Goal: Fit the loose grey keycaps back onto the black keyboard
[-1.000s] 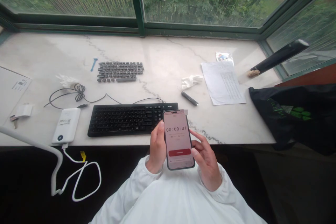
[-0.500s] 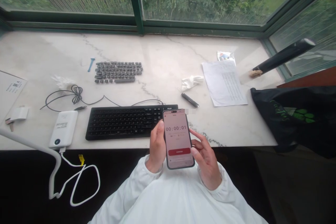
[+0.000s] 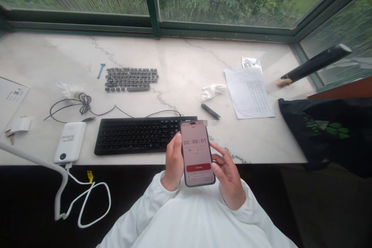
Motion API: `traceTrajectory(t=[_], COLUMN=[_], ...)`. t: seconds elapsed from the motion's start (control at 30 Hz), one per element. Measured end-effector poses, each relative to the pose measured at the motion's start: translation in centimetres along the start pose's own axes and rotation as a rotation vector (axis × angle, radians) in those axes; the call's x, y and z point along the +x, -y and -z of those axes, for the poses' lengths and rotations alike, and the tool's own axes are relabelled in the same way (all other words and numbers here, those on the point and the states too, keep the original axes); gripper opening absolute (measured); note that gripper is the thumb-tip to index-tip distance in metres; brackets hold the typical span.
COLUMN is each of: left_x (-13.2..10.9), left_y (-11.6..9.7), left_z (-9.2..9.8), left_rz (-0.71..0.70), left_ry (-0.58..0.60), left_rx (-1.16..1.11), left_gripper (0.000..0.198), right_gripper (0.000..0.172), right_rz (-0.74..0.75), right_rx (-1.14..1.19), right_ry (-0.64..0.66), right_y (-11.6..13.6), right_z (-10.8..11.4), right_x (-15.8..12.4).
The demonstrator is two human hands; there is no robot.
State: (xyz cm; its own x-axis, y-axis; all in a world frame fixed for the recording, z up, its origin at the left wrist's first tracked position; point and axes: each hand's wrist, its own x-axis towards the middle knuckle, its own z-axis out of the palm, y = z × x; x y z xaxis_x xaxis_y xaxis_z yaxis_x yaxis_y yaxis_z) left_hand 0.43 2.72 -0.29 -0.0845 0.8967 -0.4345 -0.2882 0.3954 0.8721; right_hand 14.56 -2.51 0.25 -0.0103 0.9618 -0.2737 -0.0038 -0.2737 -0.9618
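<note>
I held the phone (image 3: 198,155) between both hands, the left hand (image 3: 174,162) along its left edge and the right hand (image 3: 229,180) at its lower right, the screen reading 00:00:01. On my feed, the keyboard (image 3: 136,136) lay just beyond, partly covered. Farther back sat rows of loose keys (image 3: 138,89) near a blue tool (image 3: 100,71). A white power bank (image 3: 70,139) lay left of the keyboard, a paper sheet (image 3: 242,93) to the right.

there is one phone (image 3: 198,154), one keyboard (image 3: 133,136), one power bank (image 3: 69,141) and one printed sheet (image 3: 247,93).
</note>
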Motion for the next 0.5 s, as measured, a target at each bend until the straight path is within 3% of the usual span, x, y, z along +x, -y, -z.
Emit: traceTrajectory(t=[0.5], left_x=[-1.4], left_y=[0.5], left_z=[-0.2], left_rz=[-0.008], left_ry=[0.021], left_rx=[-0.019], left_gripper=[0.041], right_gripper=[0.045], right_rz=[0.011], right_rx=[0.004], right_ry=[-0.02], right_y=[-0.1], right_z=[0.4], right_x=[-1.3])
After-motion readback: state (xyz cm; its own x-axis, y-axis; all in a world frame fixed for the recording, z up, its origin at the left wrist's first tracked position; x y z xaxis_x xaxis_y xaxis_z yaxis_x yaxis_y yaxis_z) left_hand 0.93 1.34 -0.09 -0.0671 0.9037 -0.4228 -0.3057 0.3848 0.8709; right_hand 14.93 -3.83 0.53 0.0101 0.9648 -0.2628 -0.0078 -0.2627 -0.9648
